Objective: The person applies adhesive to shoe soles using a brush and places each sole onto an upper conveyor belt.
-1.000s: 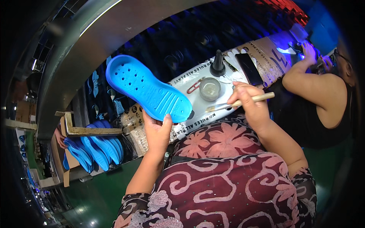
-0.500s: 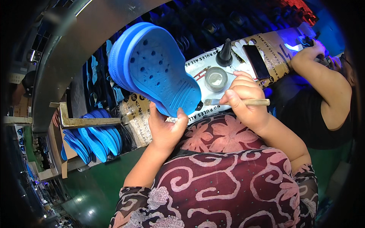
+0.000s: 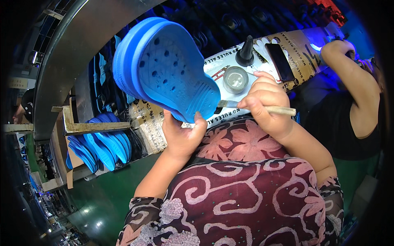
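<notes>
My left hand (image 3: 183,133) grips a stack of blue clog soles (image 3: 170,78) by the heel end, thumb on top and the other fingers hidden underneath. The uppermost sole is tilted, showing its ventilation holes and ridged heel. My right hand (image 3: 269,104) is closed around a flat brush with a wooden handle (image 3: 283,110). Its bristles lie at the heel edge of the soles; whether they touch cannot be made out. Just beyond my right hand stands a small round glass jar (image 3: 236,80) with clear contents.
Past the jar are a black cone-shaped bottle (image 3: 245,52), a white glove (image 3: 259,48) and a dark phone (image 3: 280,62). Red-handled tweezers or snips (image 3: 219,74) lie beside the jar. More blue soles (image 3: 106,143) are stacked at left below a wooden frame (image 3: 96,128). A co-worker's arm (image 3: 349,78) is at right.
The brush tip has moved slightly up against the heel edge of the soles. Both hands keep their hold, and the whole view has shifted a little.
</notes>
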A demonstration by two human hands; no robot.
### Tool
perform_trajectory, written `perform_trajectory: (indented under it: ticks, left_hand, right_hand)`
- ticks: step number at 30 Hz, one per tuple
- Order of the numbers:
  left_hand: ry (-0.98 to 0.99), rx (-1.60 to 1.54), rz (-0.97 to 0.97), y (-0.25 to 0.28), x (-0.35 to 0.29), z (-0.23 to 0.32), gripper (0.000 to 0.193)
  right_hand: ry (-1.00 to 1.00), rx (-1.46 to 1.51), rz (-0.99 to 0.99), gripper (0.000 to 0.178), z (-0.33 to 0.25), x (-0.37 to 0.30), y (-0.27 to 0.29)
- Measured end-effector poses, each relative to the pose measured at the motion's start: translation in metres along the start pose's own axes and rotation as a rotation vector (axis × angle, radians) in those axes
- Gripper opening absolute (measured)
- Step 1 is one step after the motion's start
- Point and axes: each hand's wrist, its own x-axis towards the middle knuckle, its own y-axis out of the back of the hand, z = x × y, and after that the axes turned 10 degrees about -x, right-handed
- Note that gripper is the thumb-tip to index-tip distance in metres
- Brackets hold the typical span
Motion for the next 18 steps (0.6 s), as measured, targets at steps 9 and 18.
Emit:
perform_trajectory:
  ticks: [9, 18]
  left_hand:
    - [-0.246, 0.027, 0.069, -0.004, 0.000, -0.009, 0.041]
    - [-0.241, 0.015, 0.062, -0.005, 0.004, 0.003, 0.027]
  right_hand:
    - [0.009, 0.020, -0.030, 0.018, -0.005, -0.003, 0.001]
    - [0.014, 0.017, -0.115, 0.030, -0.009, -0.004, 0.001]
